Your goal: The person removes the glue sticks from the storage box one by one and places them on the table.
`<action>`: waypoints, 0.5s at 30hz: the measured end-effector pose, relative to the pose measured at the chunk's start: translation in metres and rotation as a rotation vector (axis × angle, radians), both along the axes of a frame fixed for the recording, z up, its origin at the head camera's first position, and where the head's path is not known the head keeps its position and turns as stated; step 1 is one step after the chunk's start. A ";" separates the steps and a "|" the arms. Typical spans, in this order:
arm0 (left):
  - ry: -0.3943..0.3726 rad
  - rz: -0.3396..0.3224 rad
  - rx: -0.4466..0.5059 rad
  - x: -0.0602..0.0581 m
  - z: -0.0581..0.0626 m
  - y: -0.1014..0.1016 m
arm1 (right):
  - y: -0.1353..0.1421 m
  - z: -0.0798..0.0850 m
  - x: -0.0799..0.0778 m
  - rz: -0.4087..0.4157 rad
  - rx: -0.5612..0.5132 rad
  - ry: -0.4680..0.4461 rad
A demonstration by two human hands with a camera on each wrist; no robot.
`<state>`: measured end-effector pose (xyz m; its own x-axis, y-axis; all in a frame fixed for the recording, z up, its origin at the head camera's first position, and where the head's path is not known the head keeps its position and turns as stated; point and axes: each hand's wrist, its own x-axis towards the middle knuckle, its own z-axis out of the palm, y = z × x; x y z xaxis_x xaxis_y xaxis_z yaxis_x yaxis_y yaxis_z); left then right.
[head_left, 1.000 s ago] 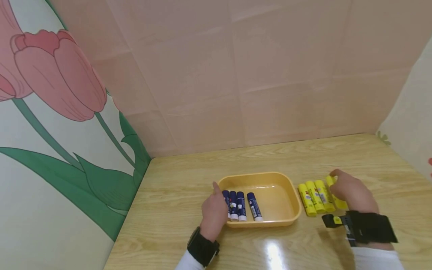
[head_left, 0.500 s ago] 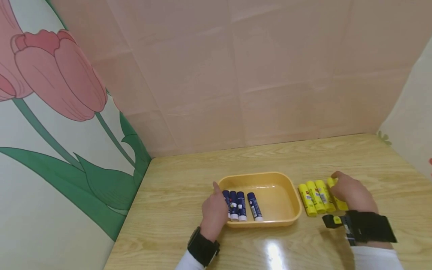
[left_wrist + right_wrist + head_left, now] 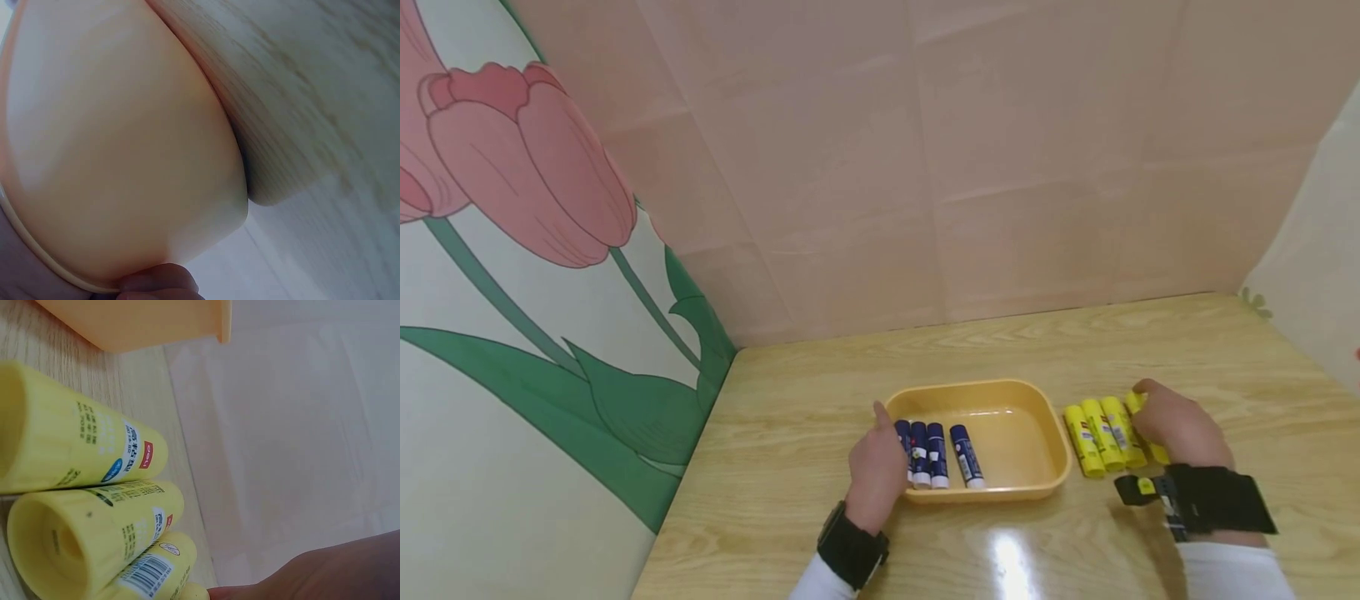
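Note:
My left hand (image 3: pixel 877 469) holds the left end of a yellow-orange plastic tray (image 3: pixel 1018 450). In the left wrist view a fingertip (image 3: pixel 161 280) lies against the tray's rim. Inside the tray are several navy glue sticks (image 3: pixel 937 455) with white ends; one navy glue stick (image 3: pixel 967 457) lies apart to the right of the others. My right hand (image 3: pixel 1187 425) pinches the rightmost yellow glue stick (image 3: pixel 1136 402), which it partly covers. Left of that one, more yellow glue sticks (image 3: pixel 1101 435) lie side by side, labelled and hollow-ended in the right wrist view.
A wood-grain table (image 3: pixel 790 400) carries everything. Behind it hangs a creased pinkish-beige sheet (image 3: pixel 1000 167). The left wall bears a painted tulip (image 3: pixel 535 158); a pale wall (image 3: pixel 1322 242) rises at the right. The yellow row lies close to the tray's right side.
Very little differs: the right hand, still at the rightmost yellow glue stick, has shifted slightly. The left hand and the tray keep their places.

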<state>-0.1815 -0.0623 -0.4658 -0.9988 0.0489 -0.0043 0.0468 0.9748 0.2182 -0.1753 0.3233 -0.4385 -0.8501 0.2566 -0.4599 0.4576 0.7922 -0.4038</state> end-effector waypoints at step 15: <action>0.003 -0.006 0.004 0.001 0.000 -0.001 | -0.004 0.004 0.001 0.025 0.008 -0.036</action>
<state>-0.1807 -0.0633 -0.4659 -0.9985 0.0544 -0.0016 0.0527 0.9737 0.2218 -0.1739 0.3197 -0.4346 -0.8395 0.2391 -0.4880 0.4513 0.8070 -0.3809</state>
